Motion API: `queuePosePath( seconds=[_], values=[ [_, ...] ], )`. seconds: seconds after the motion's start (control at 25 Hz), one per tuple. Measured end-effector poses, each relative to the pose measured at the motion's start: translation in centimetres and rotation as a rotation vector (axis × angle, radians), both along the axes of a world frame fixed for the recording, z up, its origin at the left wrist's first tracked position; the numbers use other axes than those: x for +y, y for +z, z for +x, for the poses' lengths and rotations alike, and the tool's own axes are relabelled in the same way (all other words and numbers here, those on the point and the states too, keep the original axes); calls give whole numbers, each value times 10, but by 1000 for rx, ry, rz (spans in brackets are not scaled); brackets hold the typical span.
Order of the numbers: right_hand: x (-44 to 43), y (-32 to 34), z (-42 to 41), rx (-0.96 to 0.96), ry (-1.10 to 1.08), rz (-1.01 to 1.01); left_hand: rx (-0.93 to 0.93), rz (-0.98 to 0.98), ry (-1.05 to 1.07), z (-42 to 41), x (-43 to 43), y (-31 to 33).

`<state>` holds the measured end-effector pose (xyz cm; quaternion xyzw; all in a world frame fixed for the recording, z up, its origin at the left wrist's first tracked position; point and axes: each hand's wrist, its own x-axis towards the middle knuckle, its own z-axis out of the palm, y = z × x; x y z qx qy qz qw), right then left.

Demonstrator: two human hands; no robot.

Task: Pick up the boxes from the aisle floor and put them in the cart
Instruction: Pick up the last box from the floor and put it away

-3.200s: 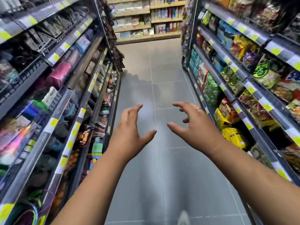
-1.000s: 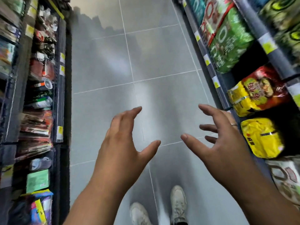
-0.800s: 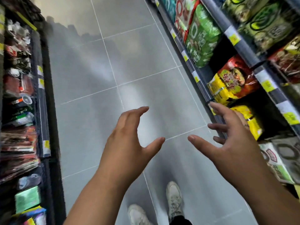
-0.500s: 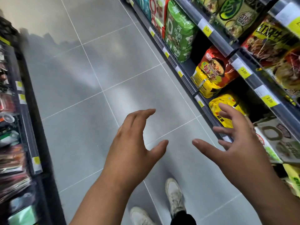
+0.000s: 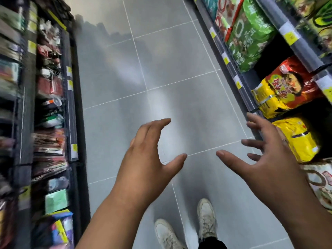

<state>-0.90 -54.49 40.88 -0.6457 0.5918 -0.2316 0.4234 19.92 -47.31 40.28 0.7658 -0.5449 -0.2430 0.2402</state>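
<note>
While both arms reach forward over the grey tiled floor, the left hand spreads loosely, holding nothing. The right hand is likewise splayed and empty, near a yellow noodle pack.

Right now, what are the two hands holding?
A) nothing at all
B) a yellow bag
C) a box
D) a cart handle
A: the left hand and the right hand both hover over the grey floor with fingers spread, and nothing is in either one.
</note>
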Motion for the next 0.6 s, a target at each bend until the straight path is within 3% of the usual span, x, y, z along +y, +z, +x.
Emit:
queuePosePath(
  seconds=[0.6],
  values=[
    [125,39,204,-29,737,-38,-13,-72,661,115,219,45]
  ],
)
